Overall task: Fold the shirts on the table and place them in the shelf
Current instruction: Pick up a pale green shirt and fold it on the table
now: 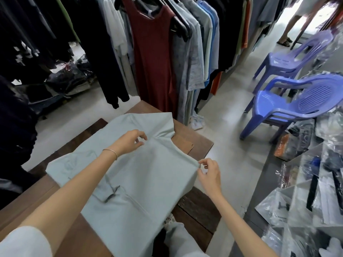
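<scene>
Now both hands' fingers pinched on the pale green shirt (141,175): left hand (130,140), right hand (208,171).

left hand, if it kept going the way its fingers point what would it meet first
Most likely the shirt's folded-over sleeve just ahead of the left hand, then the wooden table. Depth is hard to judge in this single view.

Shirt (141,175): near hem cut off by the bottom edge; part covered by both forearms.
Table (196,145): top mostly hidden under the shirt.
Hanging clothes (154,52): tops cut off by the upper edge.
Bagged goods (315,191): blurred, contents unreadable.
Standing person (297,19): only legs visible.
Left hand (130,140): fingertips' hold unclear.
</scene>
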`<state>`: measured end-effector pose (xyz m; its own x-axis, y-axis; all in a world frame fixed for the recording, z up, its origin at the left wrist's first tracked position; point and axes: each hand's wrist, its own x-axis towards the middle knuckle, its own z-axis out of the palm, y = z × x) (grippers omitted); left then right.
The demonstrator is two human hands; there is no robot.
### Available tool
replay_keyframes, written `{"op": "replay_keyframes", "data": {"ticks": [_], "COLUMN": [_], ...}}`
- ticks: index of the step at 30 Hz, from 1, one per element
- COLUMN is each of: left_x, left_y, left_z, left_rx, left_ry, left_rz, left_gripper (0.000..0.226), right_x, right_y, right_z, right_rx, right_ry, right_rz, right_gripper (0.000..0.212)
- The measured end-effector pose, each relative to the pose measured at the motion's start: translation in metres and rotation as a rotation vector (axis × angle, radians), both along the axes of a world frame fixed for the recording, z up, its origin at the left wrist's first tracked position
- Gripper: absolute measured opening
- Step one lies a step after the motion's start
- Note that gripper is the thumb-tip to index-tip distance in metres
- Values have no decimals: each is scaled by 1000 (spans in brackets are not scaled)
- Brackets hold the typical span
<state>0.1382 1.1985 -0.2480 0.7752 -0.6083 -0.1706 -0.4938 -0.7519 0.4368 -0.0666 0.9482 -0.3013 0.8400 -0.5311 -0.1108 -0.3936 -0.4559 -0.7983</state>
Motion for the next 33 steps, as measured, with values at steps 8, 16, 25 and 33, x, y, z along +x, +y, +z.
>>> {"op": "replay_keyframes", "data": {"ticks": [8,16,25,33], "left_x": [62,117,143,137], "left_y": [-34,-46,-47,-33], "left_z": [-13,-38,-54,-34], "left_rx": [-79,13,73,94], "left_ry": [-21,13,24,42], "left_rz": [140,199,227,157], "left_gripper": [22,43,39,20], "right_x": [17,12,9,17], "right_y": [-16,-21,-15,-17], "right_z": [-12,-23,-20,-3], "right_rx": [100,9,8,194], "right_ry": [101,83,106,245], "right_rz": [60,158,238,262], "right_gripper": [15,14,39,18]}}
